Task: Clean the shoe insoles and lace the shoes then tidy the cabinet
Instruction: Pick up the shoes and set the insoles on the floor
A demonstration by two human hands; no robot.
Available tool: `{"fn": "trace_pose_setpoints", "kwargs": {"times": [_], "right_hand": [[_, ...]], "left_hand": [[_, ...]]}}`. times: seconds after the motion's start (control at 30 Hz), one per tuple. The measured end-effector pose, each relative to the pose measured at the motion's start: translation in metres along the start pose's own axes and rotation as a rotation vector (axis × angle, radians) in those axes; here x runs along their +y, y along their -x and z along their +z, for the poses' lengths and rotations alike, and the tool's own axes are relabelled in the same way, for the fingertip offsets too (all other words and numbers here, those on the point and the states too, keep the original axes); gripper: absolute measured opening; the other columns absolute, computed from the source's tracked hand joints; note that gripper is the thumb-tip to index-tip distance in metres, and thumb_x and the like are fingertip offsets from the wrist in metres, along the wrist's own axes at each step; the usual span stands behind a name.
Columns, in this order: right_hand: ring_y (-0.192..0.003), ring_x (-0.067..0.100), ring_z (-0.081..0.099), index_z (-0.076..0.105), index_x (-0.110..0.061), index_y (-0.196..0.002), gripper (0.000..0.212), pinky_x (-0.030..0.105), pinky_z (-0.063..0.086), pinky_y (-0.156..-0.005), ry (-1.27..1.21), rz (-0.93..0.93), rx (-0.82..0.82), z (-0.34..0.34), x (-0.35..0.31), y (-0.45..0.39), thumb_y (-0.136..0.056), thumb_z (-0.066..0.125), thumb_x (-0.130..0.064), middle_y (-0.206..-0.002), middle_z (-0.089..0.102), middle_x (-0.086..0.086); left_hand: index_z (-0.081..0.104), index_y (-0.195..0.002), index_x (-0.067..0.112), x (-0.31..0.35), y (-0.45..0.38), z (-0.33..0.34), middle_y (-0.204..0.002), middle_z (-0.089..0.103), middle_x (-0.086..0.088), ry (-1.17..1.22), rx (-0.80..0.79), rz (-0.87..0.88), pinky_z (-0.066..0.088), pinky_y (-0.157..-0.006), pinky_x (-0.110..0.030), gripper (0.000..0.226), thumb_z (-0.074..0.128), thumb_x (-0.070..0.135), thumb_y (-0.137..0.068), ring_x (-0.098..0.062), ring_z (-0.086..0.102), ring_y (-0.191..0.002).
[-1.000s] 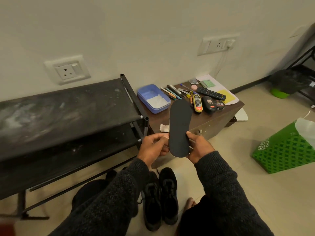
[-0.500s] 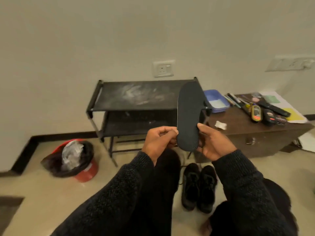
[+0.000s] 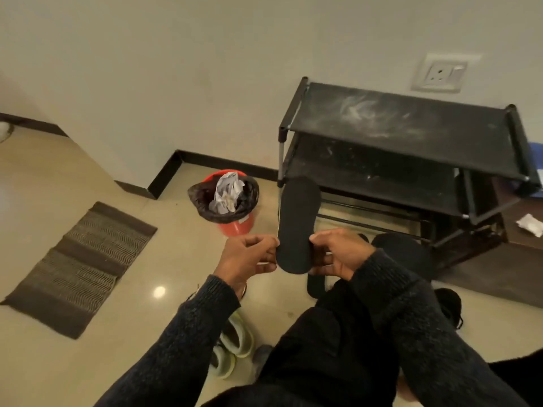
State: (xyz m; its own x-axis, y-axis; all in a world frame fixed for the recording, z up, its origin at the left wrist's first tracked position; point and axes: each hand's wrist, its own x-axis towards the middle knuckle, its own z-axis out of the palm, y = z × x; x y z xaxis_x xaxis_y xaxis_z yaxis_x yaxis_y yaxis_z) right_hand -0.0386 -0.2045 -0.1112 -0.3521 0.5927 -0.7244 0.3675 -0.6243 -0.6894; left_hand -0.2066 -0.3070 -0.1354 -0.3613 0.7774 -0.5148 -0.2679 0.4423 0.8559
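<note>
1. Head view: the black insole [image 3: 297, 224] stands upright in front of the person, its rounded lower end pinched between both hands, its upper end reaching up in front of the lower-left corner of the black shoe rack [image 3: 405, 148].
2. The left hand [image 3: 248, 257] grips the insole's left edge with curled fingers; the right hand [image 3: 338, 254] grips the right edge the same way. Both hands are closed on it, dark knitted sleeves running back to the camera.
3. The shoe rack stands against the wall, its top shelf streaked with pale dust.
4. Left of the rack, on the floor, a red bin [image 3: 227, 201] lined with a black bag holds crumpled paper.
5. A striped brown mat [image 3: 79, 268] lies farther left on the glossy floor.
6. A black shoe [image 3: 448, 306] shows partly behind the right forearm; pale green slippers [image 3: 235, 348] lie beneath the left forearm.
7. A wall socket [image 3: 440, 73] sits above the rack.
</note>
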Motion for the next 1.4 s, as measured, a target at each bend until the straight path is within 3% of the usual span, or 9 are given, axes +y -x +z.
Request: {"fn": "trace_pose_setpoints", "kwargs": {"times": [0.2,0.33,0.47,0.6,0.83,1.17,1.3,1.4], "right_hand": [[-0.086,0.031,0.074,0.061,0.003,-0.117,0.023,0.036,0.061,-0.061,0.141,0.186,0.088,0.030,0.023,-0.071,-0.102,0.049,-0.008,-0.104,0.072,0.019],[-0.082,0.022,0.067,0.058,-0.006,-0.110,0.016,0.033,0.056,-0.064,0.278,0.275,0.119,0.025,0.024,-0.107,-0.104,0.045,-0.013,-0.107,0.068,0.017],[-0.090,0.024,0.070,0.062,-0.008,-0.117,0.024,0.040,0.061,-0.083,0.500,0.230,0.166,0.010,0.027,-0.140,-0.098,0.051,-0.017,-0.101,0.070,0.010],[-0.090,0.021,0.071,0.063,-0.012,-0.122,0.027,0.039,0.062,-0.082,0.560,0.211,0.119,0.002,0.029,-0.165,-0.098,0.055,-0.020,-0.101,0.071,0.007],[-0.088,0.020,0.072,0.065,-0.016,-0.118,0.022,0.036,0.063,-0.079,0.686,0.149,0.040,-0.006,0.022,-0.192,-0.101,0.053,-0.020,-0.101,0.071,0.005],[-0.088,0.023,0.072,0.066,-0.010,-0.111,0.019,0.040,0.063,-0.081,0.719,0.193,0.146,-0.053,0.013,-0.200,-0.100,0.053,-0.017,-0.099,0.072,0.010],[-0.080,0.024,0.068,0.067,-0.005,-0.108,0.017,0.035,0.059,-0.072,0.629,0.106,0.179,-0.073,-0.012,-0.182,-0.099,0.053,-0.011,-0.099,0.072,0.012],[-0.077,0.024,0.063,0.067,0.000,-0.116,0.023,0.029,0.048,-0.060,0.550,-0.011,0.251,-0.099,-0.040,-0.162,-0.100,0.050,-0.005,-0.090,0.066,0.012]], "left_hand": [[0.073,-0.085,0.000,-0.059,-0.049,-0.015,-0.066,0.065,-0.009,0.085,0.130,-0.181,0.055,-0.058,-0.027,0.009,0.071,0.005,-0.092,-0.016,0.060,-0.056],[0.073,-0.090,-0.003,-0.100,-0.099,-0.011,-0.070,0.068,-0.011,0.100,0.211,-0.289,0.058,-0.059,-0.029,0.009,0.073,0.006,-0.091,-0.020,0.064,-0.060],[0.074,-0.093,-0.003,-0.156,-0.157,-0.004,-0.084,0.069,-0.019,0.077,0.250,-0.412,0.058,-0.069,-0.035,0.012,0.076,0.009,-0.089,-0.025,0.065,-0.069],[0.075,-0.095,0.003,-0.207,-0.204,0.011,-0.095,0.073,-0.020,-0.020,0.300,-0.501,0.061,-0.068,-0.032,0.012,0.075,0.013,-0.090,-0.023,0.068,-0.073],[0.078,-0.103,0.007,-0.241,-0.237,0.035,-0.100,0.076,-0.010,-0.229,0.349,-0.598,0.060,-0.087,-0.032,0.019,0.069,0.022,-0.093,-0.024,0.073,-0.092],[0.062,-0.125,0.017,-0.227,-0.242,0.041,-0.116,0.068,-0.009,-0.346,0.411,-0.563,0.057,-0.096,-0.043,0.032,0.067,0.029,-0.096,-0.027,0.069,-0.102],[0.068,-0.117,0.020,-0.184,-0.241,0.058,-0.110,0.073,-0.006,-0.325,0.353,-0.400,0.059,-0.094,-0.042,0.024,0.068,0.029,-0.094,-0.023,0.071,-0.099],[0.071,-0.113,0.015,-0.123,-0.235,0.091,-0.100,0.076,-0.006,-0.323,0.224,-0.205,0.060,-0.077,-0.028,0.021,0.065,0.027,-0.097,-0.016,0.071,-0.084]]}}
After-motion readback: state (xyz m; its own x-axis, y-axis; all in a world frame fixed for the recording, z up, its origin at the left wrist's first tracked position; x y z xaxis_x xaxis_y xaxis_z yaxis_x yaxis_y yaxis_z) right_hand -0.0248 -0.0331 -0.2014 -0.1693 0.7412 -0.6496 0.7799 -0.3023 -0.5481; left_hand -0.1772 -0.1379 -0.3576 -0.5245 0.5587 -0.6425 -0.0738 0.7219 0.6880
